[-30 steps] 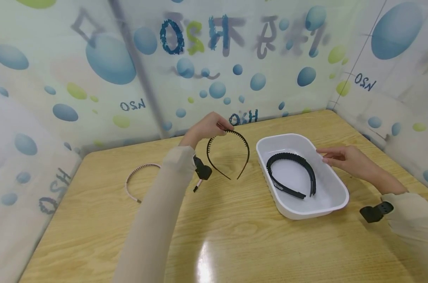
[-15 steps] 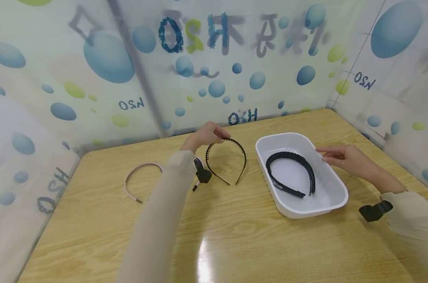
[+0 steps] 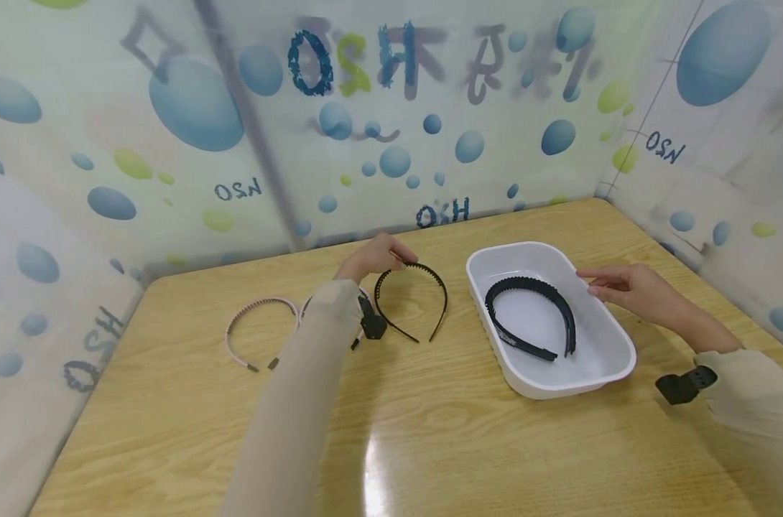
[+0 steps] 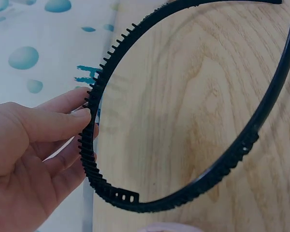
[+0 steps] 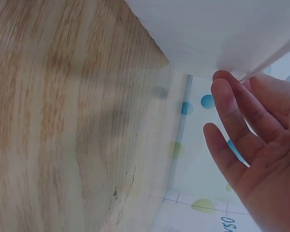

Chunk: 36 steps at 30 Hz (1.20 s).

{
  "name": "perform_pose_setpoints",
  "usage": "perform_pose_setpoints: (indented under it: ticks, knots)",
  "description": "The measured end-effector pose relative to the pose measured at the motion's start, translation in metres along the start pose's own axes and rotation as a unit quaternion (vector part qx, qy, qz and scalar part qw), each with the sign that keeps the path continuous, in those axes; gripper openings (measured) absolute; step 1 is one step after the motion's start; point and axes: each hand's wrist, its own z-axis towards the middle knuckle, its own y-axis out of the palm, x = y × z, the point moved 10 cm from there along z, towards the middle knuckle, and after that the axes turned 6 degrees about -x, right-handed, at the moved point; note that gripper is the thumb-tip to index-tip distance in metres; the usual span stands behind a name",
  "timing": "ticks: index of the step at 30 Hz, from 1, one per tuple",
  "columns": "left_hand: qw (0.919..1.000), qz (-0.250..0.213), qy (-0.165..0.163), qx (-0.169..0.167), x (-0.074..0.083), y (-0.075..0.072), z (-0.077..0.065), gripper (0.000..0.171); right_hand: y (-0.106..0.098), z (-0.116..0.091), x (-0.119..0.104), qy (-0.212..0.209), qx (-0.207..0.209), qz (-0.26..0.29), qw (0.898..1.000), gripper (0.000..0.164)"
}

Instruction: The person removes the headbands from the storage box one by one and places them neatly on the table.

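In the head view my left hand point(image 3: 373, 257) pinches a thin black toothed headband point(image 3: 445, 291) at the top of its arch, over the back of the table. The left wrist view shows thumb and fingers on its comb teeth; whether its tips touch the wood I cannot tell. My right hand point(image 3: 633, 291) holds the right rim of a white plastic tray point(image 3: 601, 352), the thumb and fingers at its edge. Inside the tray lie black headbands point(image 3: 527, 282), nested so that their number is unclear. Two pale pink headbands lie left of the black one, a fully visible one point(image 3: 228, 332) and one partly behind my left forearm.
The wooden table point(image 3: 430, 445) meets a patterned wall covering point(image 3: 391, 129) at the back and right. Each wrist carries a small black camera mount. Bare wood lies in front of the tray and between it and the held headband.
My left hand has lowered the black headband toward the table and slightly left. More of the second pink headband shows beside the forearm. The right hand and tray have stayed put.
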Motion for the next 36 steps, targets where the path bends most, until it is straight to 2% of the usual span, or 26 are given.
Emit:
perform_pose_setpoints:
  ticks: [7, 20, 28, 36]
  knots:
    - [0.9998, 0.01, -0.02, 0.001, -0.007, 0.005, 0.002, 0.032, -0.001, 0.0, -0.003, -0.006, 0.003, -0.003, 1.0, 0.036]
    - [0.9995, 0.012, -0.028, 0.005, -0.018, 0.01, 0.011, 0.034, -0.001, 0.0, -0.004, -0.004, 0.004, -0.006, 1.0, 0.036]
    - [0.9992, 0.022, -0.034, -0.003, -0.019, 0.011, 0.012, 0.032, -0.001, 0.001, -0.003, -0.003, 0.005, -0.009, 1.0, 0.036]
    - [0.998, 0.022, -0.059, -0.001, -0.028, 0.013, 0.016, 0.031, -0.002, 0.0, -0.003, -0.002, 0.006, -0.008, 1.0, 0.036]
